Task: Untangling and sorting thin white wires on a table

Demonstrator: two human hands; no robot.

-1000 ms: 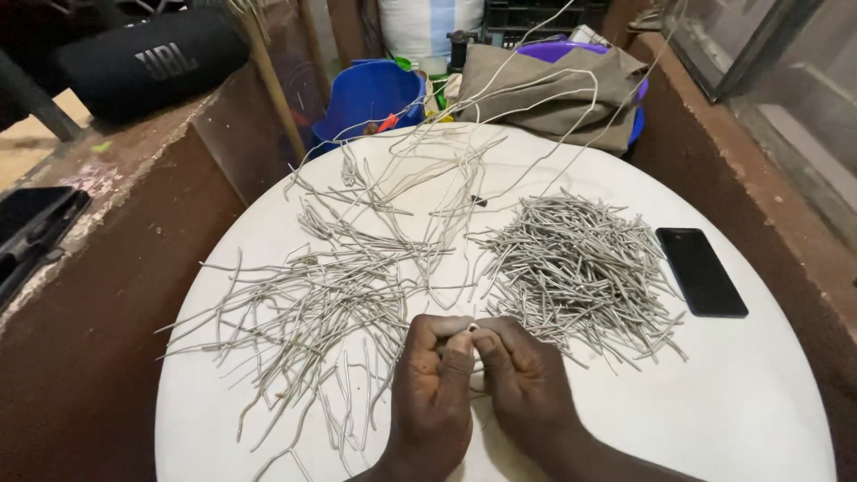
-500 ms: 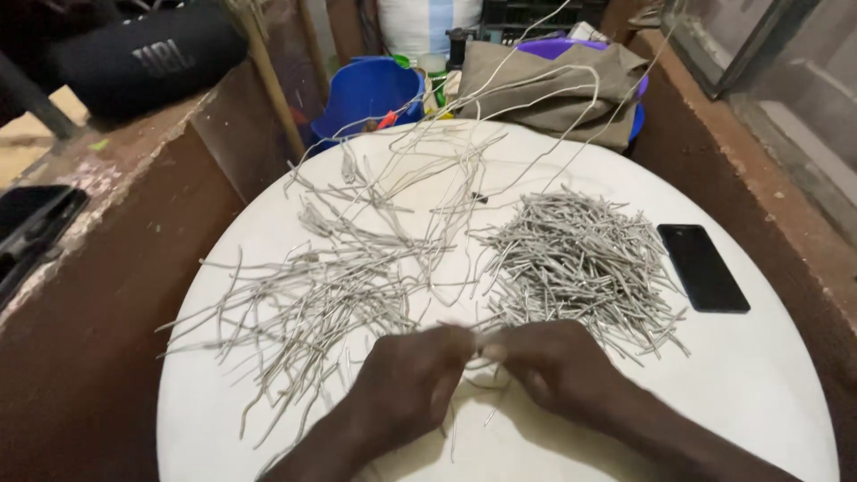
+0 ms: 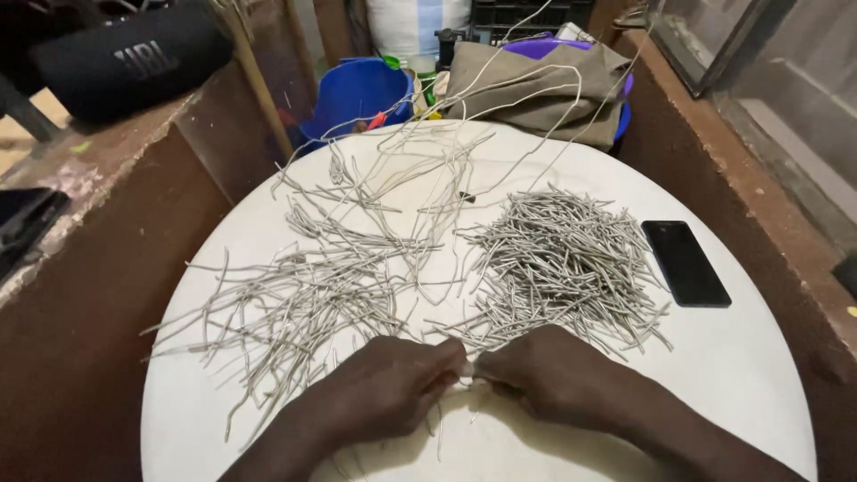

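Note:
My left hand (image 3: 388,388) and my right hand (image 3: 553,375) meet fingertip to fingertip at the near side of a round white table (image 3: 768,375), both pinching one short grey wire piece (image 3: 468,369) between them. To the left lies a loose spread of longer bent grey wires (image 3: 295,303). On the right, a dense pile of short cut grey wire pieces (image 3: 562,254) sits just beyond my right hand. Long uncut wires (image 3: 420,170) trail toward the table's far edge.
A black phone (image 3: 685,262) lies on the table's right side. Behind the table stand a blue bucket (image 3: 357,89) and a folded khaki cloth (image 3: 544,85). A black cylindrical speaker (image 3: 125,58) rests on the brown ledge at left. Brown walls flank both sides.
My hands have spread apart from a close clasp, with forearms now angled outward, and shifted slightly toward the table's middle. The wire piles have not moved.

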